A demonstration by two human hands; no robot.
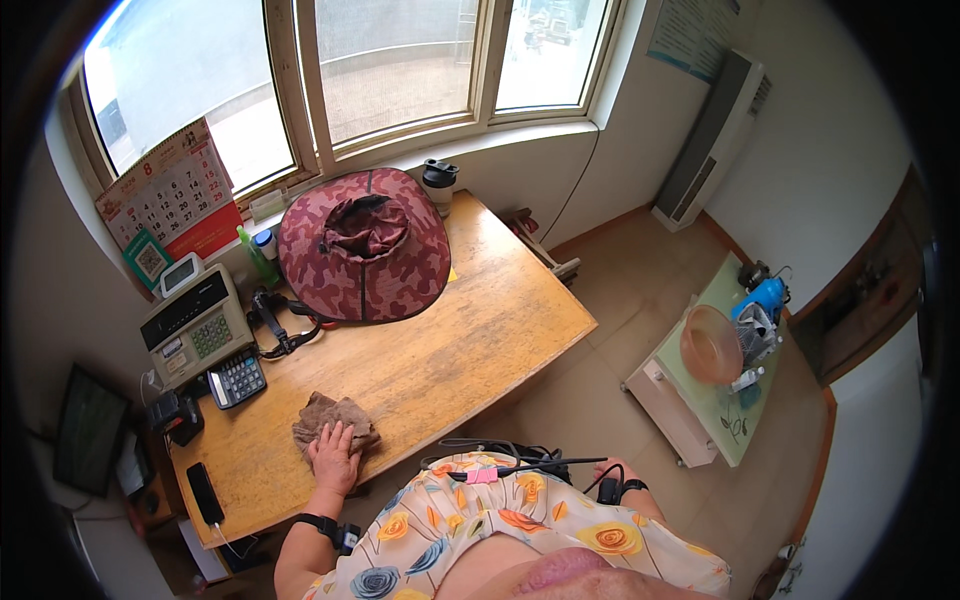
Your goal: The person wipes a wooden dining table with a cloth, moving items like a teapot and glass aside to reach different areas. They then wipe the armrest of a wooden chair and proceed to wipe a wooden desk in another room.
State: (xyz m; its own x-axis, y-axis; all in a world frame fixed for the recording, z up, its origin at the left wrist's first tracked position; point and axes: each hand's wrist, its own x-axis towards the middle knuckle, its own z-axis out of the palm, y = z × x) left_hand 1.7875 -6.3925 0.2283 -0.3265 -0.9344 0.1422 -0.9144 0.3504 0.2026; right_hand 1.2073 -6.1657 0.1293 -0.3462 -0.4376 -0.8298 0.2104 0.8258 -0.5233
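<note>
My left hand [335,456] presses on a crumpled brown cloth [330,417], its fingers laid over the near side. The cloth lies on the worn wooden desk [450,360], close to the edge on my side. My right hand [613,471] hangs low beside my body, off the desk. A black strap and cable partly hide it, so its grip is unclear. A large camouflage sun hat [300,247] with a wide maroon brim rests on the desk beyond the cloth. To the left of the cloth sits a calculator [237,380].
A beige keypad machine [201,327], a headlamp with straps [276,326] and a green bottle [256,255] crowd the desk's left side. A phone [204,493] lies near the corner with its cable attached. A shaker bottle [439,186] stands behind the hat. Rightward, a low table [675,405] carries a basin [709,345].
</note>
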